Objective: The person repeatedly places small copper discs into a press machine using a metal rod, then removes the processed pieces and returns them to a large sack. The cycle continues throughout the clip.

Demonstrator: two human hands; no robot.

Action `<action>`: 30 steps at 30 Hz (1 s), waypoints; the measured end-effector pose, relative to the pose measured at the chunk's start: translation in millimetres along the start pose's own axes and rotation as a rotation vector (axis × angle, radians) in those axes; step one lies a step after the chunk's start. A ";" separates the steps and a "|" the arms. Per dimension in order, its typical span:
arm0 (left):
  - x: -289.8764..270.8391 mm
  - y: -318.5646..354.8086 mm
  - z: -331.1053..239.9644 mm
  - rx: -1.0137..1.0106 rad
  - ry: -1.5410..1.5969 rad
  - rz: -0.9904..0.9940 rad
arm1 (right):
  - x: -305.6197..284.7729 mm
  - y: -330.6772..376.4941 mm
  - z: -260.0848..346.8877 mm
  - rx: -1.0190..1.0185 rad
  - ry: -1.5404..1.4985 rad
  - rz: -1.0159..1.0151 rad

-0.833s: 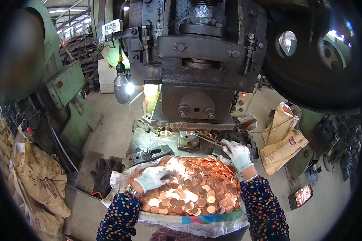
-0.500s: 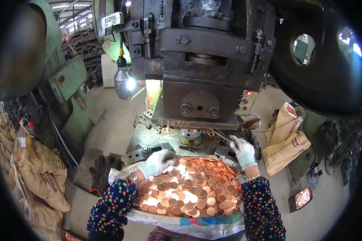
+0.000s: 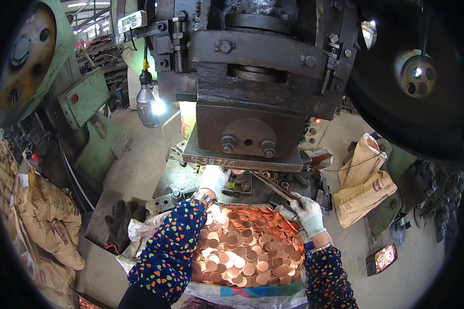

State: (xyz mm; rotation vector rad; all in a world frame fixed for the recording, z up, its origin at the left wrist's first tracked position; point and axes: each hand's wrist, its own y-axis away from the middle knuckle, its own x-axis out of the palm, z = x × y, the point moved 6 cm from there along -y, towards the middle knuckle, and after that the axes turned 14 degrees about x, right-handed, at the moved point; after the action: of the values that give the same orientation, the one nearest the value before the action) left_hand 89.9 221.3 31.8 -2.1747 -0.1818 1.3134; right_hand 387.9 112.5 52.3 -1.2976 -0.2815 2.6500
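Note:
My left hand, in a white glove, reaches under the front edge of the press ram. Its fingers are drawn together beside the small die; the ram's edge partly hides their tips, and I cannot make out what they hold. My right hand, gloved too, is closed around the near end of a long, thin metal bar, which slants up and left toward the die. Between my forearms a heap of flat round copper discs lies in a white woven sack.
A lit work lamp hangs left of the ram. Dark gloves lie on a metal surface at left. Paper sacks stand at right, more sacks at far left. Copper rings lie behind the bar. A phone-like screen is low right.
My left hand has moved from the disc heap forward and right to the die. My right hand has shifted slightly down and left, still gripping the bar. The view has shifted a little.

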 end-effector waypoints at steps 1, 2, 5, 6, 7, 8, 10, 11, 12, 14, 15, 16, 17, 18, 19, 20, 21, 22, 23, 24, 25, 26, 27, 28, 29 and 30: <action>-1.1 0.1 -0.2 0.017 0.013 -0.033 | 1.0 -0.4 -0.3 0.005 -0.002 0.006; -1.0 0.9 0.9 0.003 0.021 -0.033 | 2.2 -0.5 0.1 0.006 -0.006 0.014; 2.1 3.1 3.4 -0.102 0.038 0.056 | 5.7 -0.6 2.2 0.028 0.003 0.052; 1.9 2.6 3.0 -0.132 0.020 0.076 | 5.7 -0.2 3.6 0.030 0.007 0.053; 1.7 2.0 2.4 -0.162 0.002 0.096 | 5.3 0.3 5.0 0.031 0.013 0.054; 1.7 0.9 0.4 -0.168 -0.028 0.114 | 4.6 0.5 6.5 0.028 0.019 0.054; 1.5 -0.1 -2.4 -0.162 -0.070 0.129 | 2.5 0.9 8.8 0.027 0.005 0.046; 0.0 -0.1 -2.2 -0.168 0.002 0.070 | 1.5 0.7 10.1 0.020 0.002 0.040; -0.3 -0.4 -2.1 -0.150 0.039 0.036 | 1.6 0.2 10.8 0.025 0.006 0.040; -1.0 1.8 1.2 -0.101 0.127 -0.027 | 1.4 -0.8 13.6 0.000 0.005 0.035; 4.8 1.2 8.1 -0.138 0.171 0.042 | 2.2 -1.8 14.7 -0.004 0.015 0.037; 6.4 1.7 10.6 -0.119 0.175 0.033 | 2.5 -2.4 16.7 -0.019 0.018 0.033; 8.0 1.5 12.5 -0.096 0.174 0.011 | 4.8 -3.7 16.9 -0.007 0.045 0.061; 10.3 1.2 15.1 -0.079 0.180 0.011 | 4.5 -4.8 19.2 -0.023 0.038 0.055; 12.9 2.0 21.1 -0.116 0.235 0.015 | 4.3 -6.1 21.6 -0.038 0.031 0.049; 16.2 3.7 27.0 -0.161 0.296 0.041 | 4.9 -7.3 23.2 -0.033 0.034 0.059; 18.4 5.3 30.8 -0.196 0.357 0.050 | 3.8 -8.1 27.6 -0.076 0.045 0.042; 17.4 6.1 31.6 -0.196 0.351 0.034 | 3.6 -9.5 31.1 -0.099 0.065 0.040; 14.5 7.1 30.7 -0.184 0.346 0.001 | 3.3 -10.4 35.0 -0.129 0.085 0.030; 10.7 7.5 29.1 -0.171 0.341 -0.033 | 4.4 -12.5 36.3 -0.107 0.070 0.037; 12.3 7.3 29.8 -0.229 0.249 0.052 | 5.2 -13.9 37.7 -0.095 0.056 0.038; 11.9 7.4 28.0 -0.261 0.264 0.072 | 5.6 -14.4 39.9 -0.105 0.031 0.033; 11.5 7.5 25.9 -0.292 0.280 0.092 | 6.7 -13.8 40.2 -0.106 0.057 0.040; 11.8 7.4 23.5 -0.317 0.291 0.118 | 7.9 -14.6 38.4 -0.073 0.070 0.047; 11.9 9.6 22.7 -0.364 0.379 0.093 | 8.0 -13.8 37.5 -0.072 0.070 0.043; 12.5 9.1 20.6 -0.348 0.421 0.081 | 9.6 -14.2 33.0 -0.023 0.096 0.063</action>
State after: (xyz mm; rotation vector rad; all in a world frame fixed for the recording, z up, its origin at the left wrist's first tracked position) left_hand 77.2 227.3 10.2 -2.7247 -0.1643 0.8817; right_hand 357.0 125.5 68.4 -1.4587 -0.2617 2.6330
